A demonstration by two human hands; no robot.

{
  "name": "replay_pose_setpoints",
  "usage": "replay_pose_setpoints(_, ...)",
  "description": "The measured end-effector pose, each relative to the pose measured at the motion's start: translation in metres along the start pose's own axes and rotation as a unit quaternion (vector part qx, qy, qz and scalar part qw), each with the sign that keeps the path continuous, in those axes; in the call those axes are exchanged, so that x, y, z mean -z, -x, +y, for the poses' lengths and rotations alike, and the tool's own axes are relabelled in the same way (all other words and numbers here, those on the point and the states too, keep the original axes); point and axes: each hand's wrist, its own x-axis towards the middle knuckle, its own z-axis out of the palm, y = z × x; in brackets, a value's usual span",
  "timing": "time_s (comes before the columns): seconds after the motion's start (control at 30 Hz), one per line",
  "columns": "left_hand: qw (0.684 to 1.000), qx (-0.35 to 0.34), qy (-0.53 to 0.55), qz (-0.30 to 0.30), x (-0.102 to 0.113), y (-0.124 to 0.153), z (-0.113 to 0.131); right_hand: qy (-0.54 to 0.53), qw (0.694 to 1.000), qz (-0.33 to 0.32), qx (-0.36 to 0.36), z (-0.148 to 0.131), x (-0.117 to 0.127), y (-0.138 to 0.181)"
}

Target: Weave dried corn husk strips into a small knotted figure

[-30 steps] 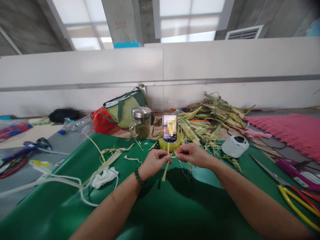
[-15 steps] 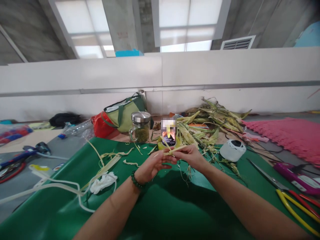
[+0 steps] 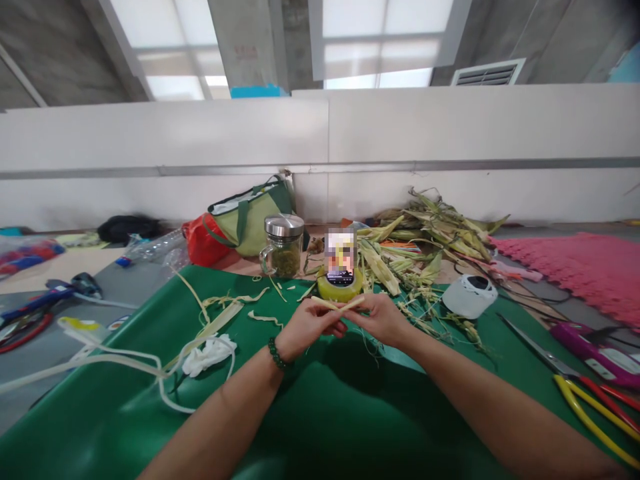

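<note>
Between my two hands is a pale yellow strip of corn husk [image 3: 353, 304], stretched sideways and crossed or folded near its middle. My left hand [image 3: 313, 325], with a dark green bead bracelet [image 3: 276, 353] at its wrist, pinches the left part of the strip. On the other side, my right hand [image 3: 383, 320] grips the right part between thumb and fingers. Just beyond the hands a phone [image 3: 340, 260] with a lit screen leans upright on a yellow-green roll of tape [image 3: 333, 291]. The fingers partly cover the strip.
Dried corn husks [image 3: 430, 227] are heaped at the back right. A glass mug [image 3: 284, 250] with a metal lid stands left of the phone. Long scissors [image 3: 555, 363] lie at right, by a white roll [image 3: 469, 298]. White tubing [image 3: 100, 365] and crumpled white material [image 3: 207, 355] lie on the green mat [image 3: 165, 440].
Both hands have turned the husk strip, and its upright end no longer shows. My left fingers have closed in around it. The view has shifted slightly, and the phone's picture differs.
</note>
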Motion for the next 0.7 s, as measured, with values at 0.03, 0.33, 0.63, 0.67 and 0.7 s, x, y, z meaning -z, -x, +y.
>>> replay_pose_setpoints(0.03,1.000,-0.009,0.001,0.025,-0.002,-0.001,-0.002,0.015,1.000,0.019,0.005,-0.001,0.002,0.000)
replay_pose_setpoints(0.33,0.964,-0.170,-0.187,0.077,-0.017,-0.002,-0.017,0.050,0.993,0.056,0.095,-0.032,-0.004,0.011)
replay_pose_setpoints(0.63,0.981,-0.159,-0.057,0.095,-0.021,-0.002,-0.007,0.017,0.986,0.140,0.085,-0.025,-0.019,0.011)
replay_pose_setpoints(0.67,0.985,-0.146,-0.020,0.085,-0.021,-0.002,-0.007,-0.013,0.989,0.137,0.058,-0.024,-0.019,0.011)
replay_pose_setpoints(0.7,0.988,-0.134,0.007,0.076,-0.020,-0.002,-0.006,-0.043,0.990,0.132,0.033,-0.023,-0.018,0.010)
